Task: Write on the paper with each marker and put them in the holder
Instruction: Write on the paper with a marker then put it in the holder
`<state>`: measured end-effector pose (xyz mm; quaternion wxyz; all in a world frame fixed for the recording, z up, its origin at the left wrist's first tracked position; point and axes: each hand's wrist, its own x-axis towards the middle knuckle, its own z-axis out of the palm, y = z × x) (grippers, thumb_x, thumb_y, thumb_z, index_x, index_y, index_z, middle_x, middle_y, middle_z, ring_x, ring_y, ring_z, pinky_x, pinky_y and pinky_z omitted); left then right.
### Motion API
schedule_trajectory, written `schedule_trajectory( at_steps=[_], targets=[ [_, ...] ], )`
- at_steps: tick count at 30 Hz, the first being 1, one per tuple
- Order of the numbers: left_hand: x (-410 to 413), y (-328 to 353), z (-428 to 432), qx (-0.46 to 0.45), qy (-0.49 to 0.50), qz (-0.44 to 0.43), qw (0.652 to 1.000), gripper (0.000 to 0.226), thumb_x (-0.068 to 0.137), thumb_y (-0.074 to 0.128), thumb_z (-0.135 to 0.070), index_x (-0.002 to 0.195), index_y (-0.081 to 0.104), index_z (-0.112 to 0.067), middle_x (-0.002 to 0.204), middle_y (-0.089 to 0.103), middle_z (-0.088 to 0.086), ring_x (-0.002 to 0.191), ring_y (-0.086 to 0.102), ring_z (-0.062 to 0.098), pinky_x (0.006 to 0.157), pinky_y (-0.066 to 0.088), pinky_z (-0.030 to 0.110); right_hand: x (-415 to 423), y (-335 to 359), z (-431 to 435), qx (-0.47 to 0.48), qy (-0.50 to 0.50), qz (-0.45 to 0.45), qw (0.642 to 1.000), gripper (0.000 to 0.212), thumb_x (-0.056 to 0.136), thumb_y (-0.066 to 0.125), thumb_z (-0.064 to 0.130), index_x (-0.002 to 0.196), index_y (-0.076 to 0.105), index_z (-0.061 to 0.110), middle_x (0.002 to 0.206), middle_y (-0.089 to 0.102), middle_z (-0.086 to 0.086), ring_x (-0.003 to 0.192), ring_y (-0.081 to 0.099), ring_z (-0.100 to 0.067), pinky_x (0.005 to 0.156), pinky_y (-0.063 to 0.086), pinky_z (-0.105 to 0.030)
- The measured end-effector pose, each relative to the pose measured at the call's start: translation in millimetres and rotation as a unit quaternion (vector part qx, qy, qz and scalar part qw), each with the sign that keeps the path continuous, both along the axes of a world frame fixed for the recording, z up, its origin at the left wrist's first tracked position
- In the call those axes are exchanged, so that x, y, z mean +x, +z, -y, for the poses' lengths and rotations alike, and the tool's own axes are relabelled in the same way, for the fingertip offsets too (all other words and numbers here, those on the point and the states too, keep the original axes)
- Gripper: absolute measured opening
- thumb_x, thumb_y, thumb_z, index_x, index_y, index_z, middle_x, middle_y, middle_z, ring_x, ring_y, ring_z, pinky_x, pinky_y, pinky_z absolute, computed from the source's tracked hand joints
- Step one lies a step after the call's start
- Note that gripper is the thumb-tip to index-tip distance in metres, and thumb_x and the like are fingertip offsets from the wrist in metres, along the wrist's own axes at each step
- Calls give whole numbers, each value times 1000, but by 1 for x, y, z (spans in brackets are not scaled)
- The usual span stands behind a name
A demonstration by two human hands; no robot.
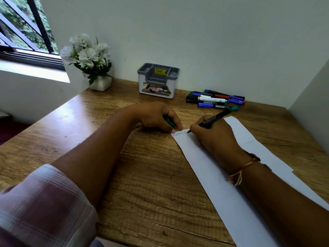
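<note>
My right hand (214,139) grips a black marker with a green end (216,118), its tip touching the top left corner of the white paper (210,168), where a short line of writing shows. My left hand (156,116) rests on the desk at the paper's corner, fingers curled round a green cap (170,123), one fingertip on the paper's edge. A grey and white holder (157,81) stands at the back by the wall, and no marker shows in it. Several markers (215,99) lie in a pile to its right.
A white pot of white flowers (90,61) stands at the desk's back left corner, under a window. The wooden desk (142,175) meets a wall behind and a side wall (313,97) on the right. My left sleeve (42,207) fills the lower left.
</note>
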<state>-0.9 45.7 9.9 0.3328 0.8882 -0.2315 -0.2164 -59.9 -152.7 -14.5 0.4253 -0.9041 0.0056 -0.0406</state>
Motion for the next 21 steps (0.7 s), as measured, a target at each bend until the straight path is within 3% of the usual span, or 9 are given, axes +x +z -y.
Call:
schedule_trajectory(
  at_steps=[5,11,15,18,21],
  targets=[
    [1,1,0,5,-2,0,1000,28,86,70,-14,105,72,-34,117,64,-13,109,54,7,88,44,21,0,1,1,9,-5,-10,1000,10,91,64,24,91,69,15,83,70,-3,82,64,-14,72,49,-31],
    [0,2,0,-8,23,27,999,39,79,77,-17,113,67,-34,115,62,-16,109,53,3,88,42,18,3,2,8,174,-20,-29,984,10,93,62,14,96,69,7,73,66,-3,53,59,-1,60,49,-21],
    [-1,0,1,-61,62,20,996,47,78,77,-11,119,63,-31,109,67,-10,104,60,4,94,48,25,3,2,13,241,-8,-32,970,12,97,66,19,99,69,8,75,65,-7,61,59,-6,59,51,-16],
    [-2,-1,2,-139,94,-13,986,47,82,72,-3,122,60,-24,104,73,-3,101,67,6,94,52,28,3,1,13,261,-16,-33,965,16,97,67,27,102,73,13,87,72,-8,78,65,-14,77,58,-28],
    [-3,-1,4,-193,102,-32,975,38,87,66,0,119,60,-18,104,75,-1,102,68,6,93,51,28,1,3,12,359,-43,-59,930,24,100,61,34,105,75,14,100,76,-8,93,72,-18,88,60,-34]
  ],
)
